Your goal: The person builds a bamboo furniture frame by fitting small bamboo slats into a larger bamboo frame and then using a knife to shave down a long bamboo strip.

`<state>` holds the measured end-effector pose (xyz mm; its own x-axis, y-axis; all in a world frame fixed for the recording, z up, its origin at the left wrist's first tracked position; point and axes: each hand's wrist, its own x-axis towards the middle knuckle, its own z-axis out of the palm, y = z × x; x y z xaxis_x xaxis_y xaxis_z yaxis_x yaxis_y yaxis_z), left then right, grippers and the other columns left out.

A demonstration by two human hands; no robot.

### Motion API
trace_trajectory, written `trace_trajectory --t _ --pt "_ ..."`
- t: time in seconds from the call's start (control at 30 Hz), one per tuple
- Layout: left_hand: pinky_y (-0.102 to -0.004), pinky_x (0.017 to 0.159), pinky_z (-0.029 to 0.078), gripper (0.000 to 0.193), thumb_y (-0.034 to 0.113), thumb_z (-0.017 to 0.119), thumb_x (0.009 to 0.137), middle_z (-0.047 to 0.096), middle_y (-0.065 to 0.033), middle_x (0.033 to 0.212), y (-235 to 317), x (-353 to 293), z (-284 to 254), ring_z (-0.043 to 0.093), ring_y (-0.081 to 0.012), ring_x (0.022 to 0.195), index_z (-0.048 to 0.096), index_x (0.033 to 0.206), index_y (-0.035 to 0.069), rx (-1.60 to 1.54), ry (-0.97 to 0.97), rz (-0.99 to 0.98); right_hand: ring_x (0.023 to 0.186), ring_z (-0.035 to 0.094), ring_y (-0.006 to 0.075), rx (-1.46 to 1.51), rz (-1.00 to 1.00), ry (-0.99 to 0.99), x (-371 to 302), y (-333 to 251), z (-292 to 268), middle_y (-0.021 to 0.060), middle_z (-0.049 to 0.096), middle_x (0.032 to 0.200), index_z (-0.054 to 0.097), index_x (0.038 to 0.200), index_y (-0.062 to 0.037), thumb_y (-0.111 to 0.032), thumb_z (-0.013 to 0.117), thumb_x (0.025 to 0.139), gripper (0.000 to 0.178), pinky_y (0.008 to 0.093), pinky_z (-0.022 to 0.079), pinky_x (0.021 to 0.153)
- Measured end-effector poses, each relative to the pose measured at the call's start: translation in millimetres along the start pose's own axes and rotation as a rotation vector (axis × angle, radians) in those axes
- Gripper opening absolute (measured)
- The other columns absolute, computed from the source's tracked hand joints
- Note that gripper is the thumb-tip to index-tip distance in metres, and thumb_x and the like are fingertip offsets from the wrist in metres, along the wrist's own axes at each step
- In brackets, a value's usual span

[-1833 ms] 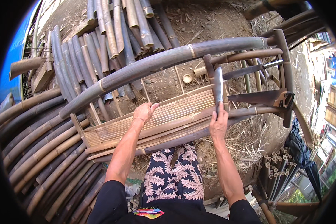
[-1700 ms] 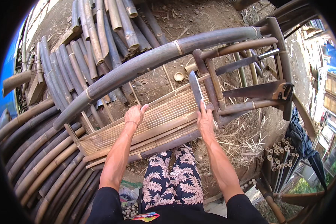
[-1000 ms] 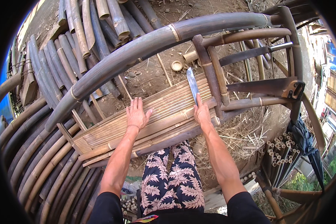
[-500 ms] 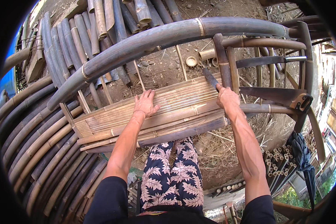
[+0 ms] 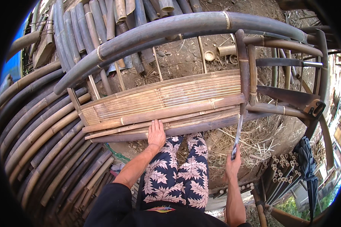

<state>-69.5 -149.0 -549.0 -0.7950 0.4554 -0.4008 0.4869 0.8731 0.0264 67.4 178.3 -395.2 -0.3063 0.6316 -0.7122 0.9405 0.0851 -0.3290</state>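
Note:
My left hand (image 5: 156, 133) lies with its fingers stretched over the front edge of a bamboo bench seat (image 5: 159, 92), touching the loose long strips and the dark front pole (image 5: 204, 126). Closed round a handle, my right hand (image 5: 233, 166) holds a machete (image 5: 239, 130) beside the seat's right end. Its narrow blade points away from me, with the tip close to the dark pole. Along the front of the slats lies a wide split bamboo piece (image 5: 178, 109).
A thick curved bamboo backrest pole (image 5: 140, 39) arches beyond the seat. On the right-hand frame hang a handsaw (image 5: 291, 97) and a long dark blade (image 5: 276, 61). Stacked bamboo poles (image 5: 45, 140) crowd the left. Shavings (image 5: 250, 145) cover the ground at right.
My right hand has drawn the machete back from the slats, toward me, showing more blade. My left hand has slid nearer, from the slats to the seat's front edge. The view has shifted slightly.

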Motion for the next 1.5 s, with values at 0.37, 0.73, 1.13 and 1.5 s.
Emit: trace_trajectory --t 0.37,0.73,1.13,1.5 --pt "-0.0382 0.073 0.050 0.015 0.015 0.051 0.086 0.050 -0.0098 0.097 -24.0 3.0 19.1 0.056 -0.0273 0.089 0.056 0.098 0.008 0.047 -0.234 0.243 0.083 0.056 0.0217 0.025 0.083 0.047 -101.4 115.4 29.2 0.0117 0.057 0.096 0.046 0.133 0.0024 -0.005 0.065 0.074 0.063 0.0319 0.047 0.074" --pt "-0.0353 0.074 0.040 0.038 0.021 0.058 0.080 0.051 -0.0071 0.095 82.6 -183.2 -156.0 0.054 -0.0222 0.088 0.054 0.115 0.008 -0.286 0.085 0.648 0.104 0.059 0.0338 -0.288 -0.666 -0.087 -172.5 41.6 30.9 0.0169 0.064 0.104 0.055 0.126 -0.0048 -0.009 0.056 0.075 0.050 0.0518 0.027 0.109" --pt "-0.0490 0.110 0.029 0.091 0.053 0.067 0.083 0.031 -0.0330 0.139 -161.6 -209.9 -451.0 0.035 -0.0435 0.129 0.031 0.138 -0.009 -0.352 1.407 -0.286 0.060 0.049 0.0100 0.371 -0.552 0.076 -346.5 149.4 -66.9 0.0006 0.052 0.070 0.064 0.116 -0.0022 -0.007 0.051 0.074 0.044 0.0247 0.041 0.056" --pt "-0.0304 0.055 0.042 0.038 0.044 0.042 0.100 0.049 0.0002 0.069 -180.3 -239.7 -721.4 0.043 -0.0088 0.054 0.050 0.091 0.008 -2.225 0.353 0.751 0.093 0.057 0.0255 0.342 -0.579 0.449 -427.4 193.6 24.3 0.0153 0.058 0.103 0.057 0.124 0.0052 -0.006 0.050 0.077 0.048 0.0338 0.045 0.087"
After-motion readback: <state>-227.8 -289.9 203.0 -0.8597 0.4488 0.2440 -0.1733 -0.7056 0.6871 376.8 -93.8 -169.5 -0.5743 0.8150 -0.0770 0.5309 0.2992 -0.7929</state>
